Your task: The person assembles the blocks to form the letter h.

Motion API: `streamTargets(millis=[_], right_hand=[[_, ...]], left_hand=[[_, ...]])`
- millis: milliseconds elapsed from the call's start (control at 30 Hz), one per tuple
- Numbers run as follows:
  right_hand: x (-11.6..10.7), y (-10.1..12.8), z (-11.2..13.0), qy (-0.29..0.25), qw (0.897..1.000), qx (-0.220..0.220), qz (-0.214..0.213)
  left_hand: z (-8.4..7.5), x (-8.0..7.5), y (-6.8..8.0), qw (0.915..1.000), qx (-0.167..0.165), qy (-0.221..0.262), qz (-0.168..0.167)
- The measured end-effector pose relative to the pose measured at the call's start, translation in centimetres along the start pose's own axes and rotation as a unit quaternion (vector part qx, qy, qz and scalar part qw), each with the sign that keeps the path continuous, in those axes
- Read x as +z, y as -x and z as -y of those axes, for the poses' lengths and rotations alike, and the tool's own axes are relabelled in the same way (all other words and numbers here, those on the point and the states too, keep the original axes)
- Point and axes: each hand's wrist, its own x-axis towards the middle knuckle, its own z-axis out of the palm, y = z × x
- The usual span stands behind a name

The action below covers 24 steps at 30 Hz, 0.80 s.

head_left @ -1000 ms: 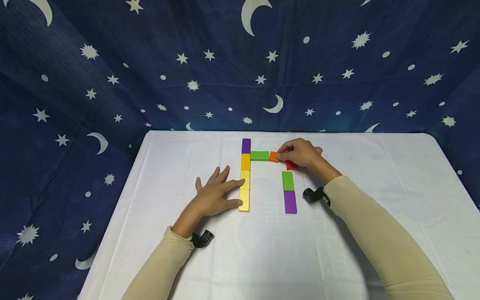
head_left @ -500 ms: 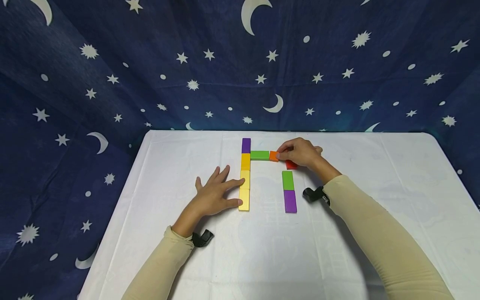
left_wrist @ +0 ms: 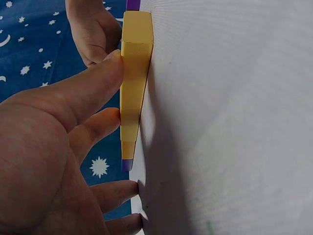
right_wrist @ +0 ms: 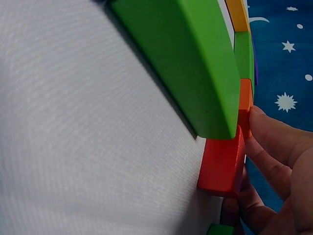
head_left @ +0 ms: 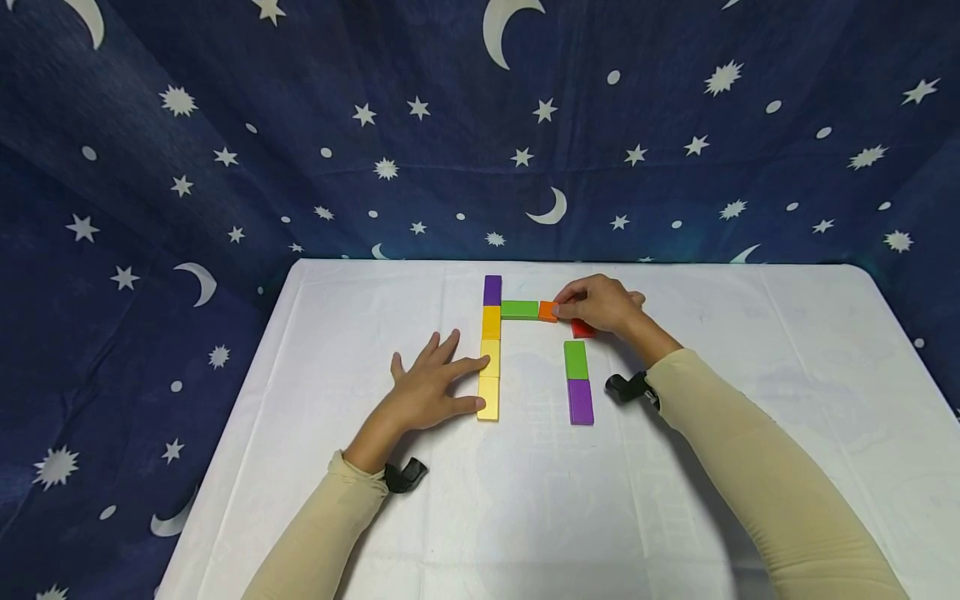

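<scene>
The left hand [head_left: 427,392] lies spread flat, fingertips pressed against the yellow blocks [head_left: 489,379] of the column beside it, likely bracing that line. The right hand [head_left: 600,305] pinches the orange block [head_left: 547,312], butting it against the green block [head_left: 519,310]; a red block [head_left: 582,330] lies under its fingers.

The desk [head_left: 675,517] wears a white cloth with a fine matt weave. The green block [right_wrist: 186,58] and red block [right_wrist: 222,164] look painted, smooth, with a soft satin sheen, as does the yellow block [left_wrist: 134,83].
</scene>
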Motion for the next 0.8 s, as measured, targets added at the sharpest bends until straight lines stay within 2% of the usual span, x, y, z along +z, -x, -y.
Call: streamTargets(millis=[467, 800], right_hand=[[-0.1, 0.0, 0.0, -0.005, 1.000, 0.000, 0.003], [-1.1, 0.5, -0.7, 0.008, 0.999, -0.024, -0.021]], left_hand=[[-0.1, -0.1, 0.0, 1.0000, -0.001, 0.002, 0.003], [-0.1, -0.1, 0.1, 1.0000, 0.002, 0.002, 0.000]])
